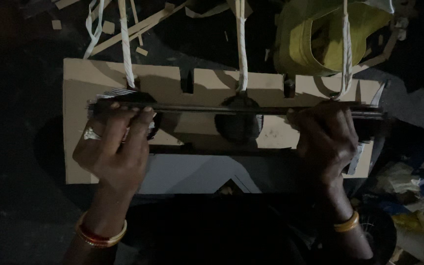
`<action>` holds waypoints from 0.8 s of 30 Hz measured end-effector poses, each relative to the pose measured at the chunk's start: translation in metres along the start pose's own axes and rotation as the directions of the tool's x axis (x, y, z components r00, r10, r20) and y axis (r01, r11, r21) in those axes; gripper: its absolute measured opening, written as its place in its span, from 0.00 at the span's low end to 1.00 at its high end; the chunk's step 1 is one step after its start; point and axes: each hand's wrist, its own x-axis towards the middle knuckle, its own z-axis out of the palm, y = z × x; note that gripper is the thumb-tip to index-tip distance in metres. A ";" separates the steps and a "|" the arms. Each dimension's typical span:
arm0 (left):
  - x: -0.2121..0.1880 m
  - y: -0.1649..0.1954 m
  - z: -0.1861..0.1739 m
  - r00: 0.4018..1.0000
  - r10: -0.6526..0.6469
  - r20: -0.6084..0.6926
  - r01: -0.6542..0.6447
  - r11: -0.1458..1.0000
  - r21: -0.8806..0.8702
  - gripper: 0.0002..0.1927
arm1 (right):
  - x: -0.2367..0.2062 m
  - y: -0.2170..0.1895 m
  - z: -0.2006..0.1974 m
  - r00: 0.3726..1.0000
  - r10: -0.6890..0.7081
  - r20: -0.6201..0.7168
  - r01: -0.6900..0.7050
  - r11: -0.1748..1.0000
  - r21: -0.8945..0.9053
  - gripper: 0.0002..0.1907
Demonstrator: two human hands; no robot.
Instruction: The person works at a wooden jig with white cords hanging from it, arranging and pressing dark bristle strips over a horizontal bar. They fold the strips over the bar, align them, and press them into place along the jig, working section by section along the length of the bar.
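Observation:
A long flat stack of dark sheets (231,109) lies crosswise over a brown cardboard sheet (84,83) with notches along its far edge. My left hand (116,147), with a ring and bangles, grips the stack's left end. My right hand (327,140), also with a bangle, grips the stack's right end. Three white cords (242,49) run from the far side down to the stack; a round dark shape (236,125) sits under the middle one.
A yellow bag or cloth (320,37) lies at the far right. Cardboard strips and scraps (138,27) litter the dark floor beyond the sheet. Crumpled paper and plastic (418,181) pile at the right. A white sheet (192,174) lies near me.

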 end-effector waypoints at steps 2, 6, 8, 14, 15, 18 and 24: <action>0.000 -0.001 0.001 0.998 0.038 0.056 -0.040 0.998 0.043 0.02 | -0.001 0.001 -0.001 1.000 -0.022 0.020 0.023 0.999 -0.043 0.02; -0.004 -0.001 0.003 0.988 0.134 0.078 -0.145 0.977 0.156 0.06 | -0.001 0.009 0.001 0.982 -0.189 0.002 0.188 0.978 -0.092 0.03; -0.007 0.001 0.002 0.978 0.187 0.088 -0.203 0.954 0.221 0.08 | -0.002 0.012 0.001 0.984 -0.179 0.018 0.180 0.978 -0.108 0.04; 0.000 0.016 -0.006 0.955 0.186 0.231 -0.240 0.942 0.236 0.03 | 0.003 -0.002 -0.003 0.985 -0.161 0.066 0.166 0.983 -0.075 0.10; 0.002 0.015 -0.004 0.916 0.136 0.377 -0.225 0.953 0.203 0.07 | 0.005 -0.006 -0.006 0.986 -0.152 0.065 0.157 0.985 -0.078 0.11; 0.004 0.016 0.002 0.988 -0.004 0.152 0.007 1.000 -0.020 0.06 | 0.009 -0.016 -0.007 0.986 -0.152 0.070 0.158 0.984 -0.080 0.14; 0.007 0.012 -0.003 0.998 0.049 0.024 -0.050 0.999 0.007 0.09 | 0.005 -0.012 -0.009 0.987 -0.141 0.073 0.146 0.987 -0.065 0.20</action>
